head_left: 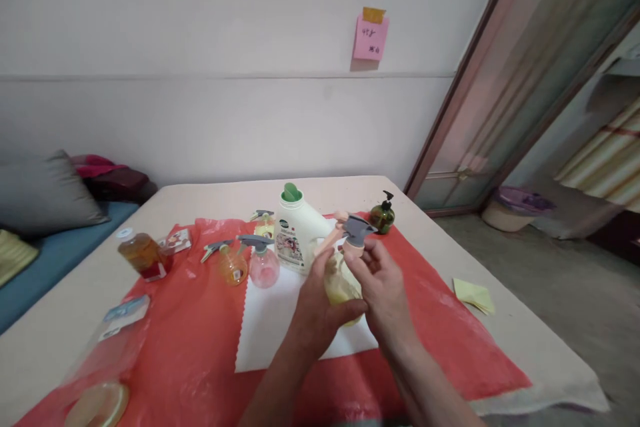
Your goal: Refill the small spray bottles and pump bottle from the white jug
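My left hand (pixel 320 313) is wrapped round a rounded spray bottle (pixel 345 283) with yellowish contents, held above a white cloth (pixel 270 330). At its neck, the fingers of my right hand (pixel 383 280) close on the grey and pink spray head (pixel 357 230). Whether the head is fully seated on the neck I cannot tell, as my fingers cover the joint. Just behind stands a white detergent jug (pixel 293 240) with a green spout. Left of the jug are a pink spray bottle (pixel 264 269) and an orange one (pixel 233 267), both with grey heads.
A red plastic sheet (pixel 185 347) covers much of the table. A bottle of amber liquid (pixel 143 253) stands at left, a dark green pump bottle (pixel 383 217) at back right. Yellow paper notes (pixel 473 295) lie near the right edge. A round lid (pixel 97 405) is at front left.
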A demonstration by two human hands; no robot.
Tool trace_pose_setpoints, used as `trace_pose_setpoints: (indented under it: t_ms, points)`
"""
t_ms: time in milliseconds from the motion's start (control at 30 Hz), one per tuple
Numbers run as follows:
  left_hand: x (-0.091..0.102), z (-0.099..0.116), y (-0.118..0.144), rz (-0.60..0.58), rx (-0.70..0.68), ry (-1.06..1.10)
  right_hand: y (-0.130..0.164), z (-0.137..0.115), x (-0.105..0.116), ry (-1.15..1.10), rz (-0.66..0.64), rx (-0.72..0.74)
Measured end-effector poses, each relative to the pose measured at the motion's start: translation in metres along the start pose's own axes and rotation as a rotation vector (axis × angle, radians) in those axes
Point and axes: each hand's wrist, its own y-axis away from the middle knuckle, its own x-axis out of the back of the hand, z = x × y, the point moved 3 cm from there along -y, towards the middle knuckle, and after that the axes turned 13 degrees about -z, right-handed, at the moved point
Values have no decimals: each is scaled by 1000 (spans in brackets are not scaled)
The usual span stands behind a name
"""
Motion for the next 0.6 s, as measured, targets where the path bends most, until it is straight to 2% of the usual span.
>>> trace_pose_setpoints:
  t_ms: [67, 133, 233, 300, 367, 433, 533, 600]
  points:
    - [7, 4, 3, 11, 18, 96, 6, 10, -12, -203, -71, -16]
    - [20, 11, 7, 98, -25, 127, 9, 24, -20, -377, -131, -52]
    - [34, 19, 12, 173, -114, 109, 19, 44, -38, -594, -387, -275]
    - [36, 20, 14, 183, -113, 62, 28, 51, -49, -738, -541, -405]
    - [34, 19, 14, 181, -83, 51, 35, 55, -53, -843, -545, -424]
    - [32, 18, 14, 188, -80, 87, 37, 58, -51, -869, -466, -418]
    - [33, 18, 14, 205, -117, 137, 37, 65, -45, -799, -395, -496]
    - [39, 17, 13, 275, -98, 182, 37, 69, -42, -728, -392, -566]
